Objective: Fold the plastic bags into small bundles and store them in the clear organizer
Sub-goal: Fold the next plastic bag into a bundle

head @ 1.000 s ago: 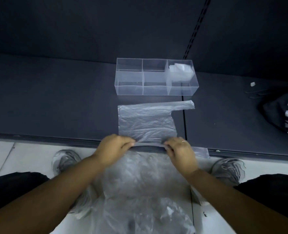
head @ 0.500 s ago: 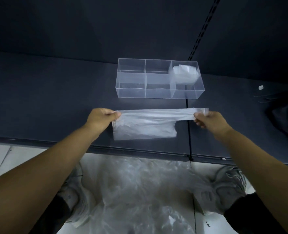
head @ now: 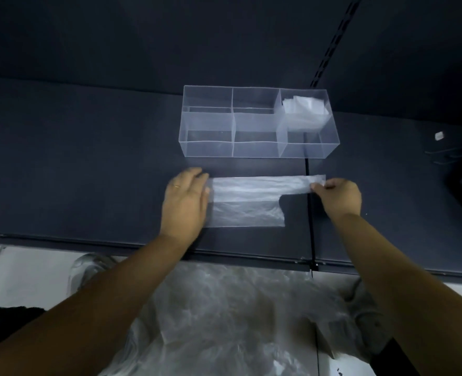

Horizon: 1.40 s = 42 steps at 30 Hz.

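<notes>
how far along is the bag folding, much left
Done: folded bags sit in the right-hand compartment of the clear organizer. In hand: one plastic bag lies on the table, partly folded lengthwise; the left hand presses one end, the right hand pinches the handle end. Left: bundling it, plus the loose pile below the table edge.

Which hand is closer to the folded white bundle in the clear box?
Right. The right hand, pinching the handle of the flat plastic bag, is nearly straight in front of the folded white bundle in the clear box. The left hand presses the bag's other end, farther left.
</notes>
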Each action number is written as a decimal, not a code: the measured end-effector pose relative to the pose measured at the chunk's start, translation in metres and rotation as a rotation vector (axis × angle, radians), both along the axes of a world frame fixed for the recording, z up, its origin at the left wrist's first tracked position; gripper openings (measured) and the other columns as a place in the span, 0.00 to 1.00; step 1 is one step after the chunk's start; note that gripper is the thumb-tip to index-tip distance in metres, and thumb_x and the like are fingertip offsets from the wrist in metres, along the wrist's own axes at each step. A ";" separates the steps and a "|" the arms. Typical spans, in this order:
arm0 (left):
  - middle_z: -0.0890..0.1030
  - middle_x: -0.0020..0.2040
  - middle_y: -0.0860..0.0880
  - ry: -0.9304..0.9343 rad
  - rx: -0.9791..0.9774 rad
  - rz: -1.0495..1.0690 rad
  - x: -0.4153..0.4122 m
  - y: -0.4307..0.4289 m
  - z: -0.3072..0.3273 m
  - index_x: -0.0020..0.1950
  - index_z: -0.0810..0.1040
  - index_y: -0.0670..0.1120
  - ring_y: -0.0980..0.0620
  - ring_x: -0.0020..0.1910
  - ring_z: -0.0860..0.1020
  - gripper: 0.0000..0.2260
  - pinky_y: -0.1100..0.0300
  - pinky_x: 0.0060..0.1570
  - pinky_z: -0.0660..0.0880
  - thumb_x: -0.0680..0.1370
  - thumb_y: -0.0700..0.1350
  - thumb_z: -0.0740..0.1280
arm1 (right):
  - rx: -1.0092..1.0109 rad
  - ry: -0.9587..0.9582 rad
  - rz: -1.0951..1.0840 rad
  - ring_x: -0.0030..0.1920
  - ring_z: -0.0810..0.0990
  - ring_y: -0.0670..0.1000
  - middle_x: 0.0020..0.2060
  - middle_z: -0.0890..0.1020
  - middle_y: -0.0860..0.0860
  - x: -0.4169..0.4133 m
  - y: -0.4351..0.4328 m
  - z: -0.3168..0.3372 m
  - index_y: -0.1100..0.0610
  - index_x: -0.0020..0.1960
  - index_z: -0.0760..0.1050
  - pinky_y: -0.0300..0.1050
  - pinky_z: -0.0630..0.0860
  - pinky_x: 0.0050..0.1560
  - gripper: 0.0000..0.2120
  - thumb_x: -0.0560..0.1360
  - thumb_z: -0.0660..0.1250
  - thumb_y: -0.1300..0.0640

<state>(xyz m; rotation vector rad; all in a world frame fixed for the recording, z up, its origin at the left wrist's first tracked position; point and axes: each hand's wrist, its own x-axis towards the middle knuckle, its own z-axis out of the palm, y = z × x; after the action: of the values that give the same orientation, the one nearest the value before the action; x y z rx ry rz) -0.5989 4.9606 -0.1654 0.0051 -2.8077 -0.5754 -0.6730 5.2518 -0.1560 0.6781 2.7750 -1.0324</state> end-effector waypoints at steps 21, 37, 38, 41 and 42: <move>0.55 0.77 0.40 -0.344 -0.299 -0.086 0.028 0.006 -0.026 0.77 0.59 0.50 0.35 0.76 0.51 0.34 0.42 0.73 0.46 0.76 0.67 0.47 | 0.562 0.088 0.715 0.77 0.42 0.50 0.78 0.46 0.51 0.024 -0.039 -0.044 0.55 0.79 0.45 0.49 0.35 0.74 0.33 0.80 0.46 0.39; 0.53 0.79 0.49 -0.308 -0.189 -0.395 0.041 0.027 -0.014 0.78 0.54 0.45 0.51 0.77 0.48 0.32 0.59 0.74 0.36 0.80 0.61 0.56 | 0.190 0.177 0.874 0.48 0.76 0.54 0.46 0.78 0.53 0.063 -0.030 0.005 0.59 0.45 0.81 0.47 0.72 0.53 0.03 0.72 0.73 0.61; 0.52 0.79 0.49 -0.319 -0.171 -0.385 0.041 0.028 -0.016 0.78 0.53 0.46 0.52 0.77 0.48 0.32 0.60 0.74 0.38 0.79 0.61 0.56 | 0.199 0.176 0.857 0.48 0.76 0.54 0.46 0.78 0.52 0.062 -0.032 0.005 0.59 0.44 0.80 0.47 0.72 0.53 0.01 0.73 0.71 0.61; 0.58 0.77 0.51 -0.285 -0.088 -0.339 0.038 0.030 -0.015 0.77 0.59 0.46 0.53 0.77 0.53 0.30 0.60 0.73 0.42 0.79 0.58 0.60 | 0.265 0.122 0.875 0.49 0.75 0.54 0.45 0.78 0.53 0.056 -0.039 0.005 0.59 0.42 0.79 0.47 0.71 0.54 0.04 0.76 0.67 0.61; 0.60 0.77 0.51 -0.272 -0.072 -0.324 0.036 0.031 -0.015 0.76 0.62 0.46 0.53 0.76 0.56 0.28 0.59 0.73 0.44 0.79 0.57 0.61 | 0.255 0.095 0.878 0.49 0.75 0.54 0.45 0.77 0.52 0.053 -0.039 0.006 0.59 0.42 0.79 0.46 0.71 0.54 0.05 0.76 0.66 0.61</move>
<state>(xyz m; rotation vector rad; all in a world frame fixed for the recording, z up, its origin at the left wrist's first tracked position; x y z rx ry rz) -0.5625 4.9911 -0.1802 -0.4233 -3.1169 -0.5811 -0.6196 5.2124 -0.1503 -0.5722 2.7927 -0.5261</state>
